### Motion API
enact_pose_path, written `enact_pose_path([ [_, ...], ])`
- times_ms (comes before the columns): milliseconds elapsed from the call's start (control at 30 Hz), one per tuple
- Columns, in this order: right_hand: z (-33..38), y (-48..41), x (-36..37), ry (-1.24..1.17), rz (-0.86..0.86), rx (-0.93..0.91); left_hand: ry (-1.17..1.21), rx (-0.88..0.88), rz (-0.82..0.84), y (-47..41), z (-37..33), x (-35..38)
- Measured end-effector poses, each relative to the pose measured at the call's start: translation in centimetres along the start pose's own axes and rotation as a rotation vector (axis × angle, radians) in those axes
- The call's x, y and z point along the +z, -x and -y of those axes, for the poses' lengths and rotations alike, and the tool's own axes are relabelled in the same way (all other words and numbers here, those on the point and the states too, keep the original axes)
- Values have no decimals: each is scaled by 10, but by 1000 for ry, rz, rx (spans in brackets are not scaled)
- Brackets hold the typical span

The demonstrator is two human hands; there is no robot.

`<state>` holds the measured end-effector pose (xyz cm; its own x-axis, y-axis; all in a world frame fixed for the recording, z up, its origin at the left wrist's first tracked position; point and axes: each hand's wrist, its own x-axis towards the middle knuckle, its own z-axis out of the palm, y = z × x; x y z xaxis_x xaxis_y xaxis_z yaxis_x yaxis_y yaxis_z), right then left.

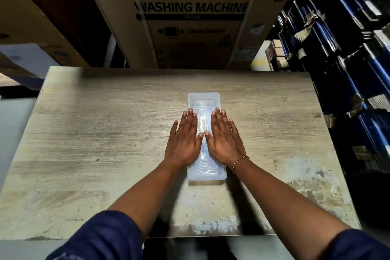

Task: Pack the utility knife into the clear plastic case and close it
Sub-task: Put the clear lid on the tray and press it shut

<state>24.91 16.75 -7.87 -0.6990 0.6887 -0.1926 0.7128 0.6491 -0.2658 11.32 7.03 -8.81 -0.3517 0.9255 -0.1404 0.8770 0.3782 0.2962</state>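
A long clear plastic case lies lengthwise in the middle of the wooden table, its lid down. Through the lid a pale, blurred shape shows along the centre; I cannot tell whether it is the utility knife. My left hand lies flat, palm down, on the case's left half with fingers spread. My right hand, with a gold bracelet at the wrist, lies flat on the right half the same way. Neither hand grips anything.
A large cardboard washing machine box stands just behind the table's far edge. Stacked dark blue crates line the right side. More cardboard sits at the back left. The table's near edge is worn and chipped.
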Motion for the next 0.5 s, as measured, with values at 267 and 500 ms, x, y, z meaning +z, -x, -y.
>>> enact_pose_path([
  [267,-1,-1,8,6,-18,4,23,1,4,0,0,4],
  [500,-2,0,7,-12,-25,7,-2,3,3,0,-1,3],
])
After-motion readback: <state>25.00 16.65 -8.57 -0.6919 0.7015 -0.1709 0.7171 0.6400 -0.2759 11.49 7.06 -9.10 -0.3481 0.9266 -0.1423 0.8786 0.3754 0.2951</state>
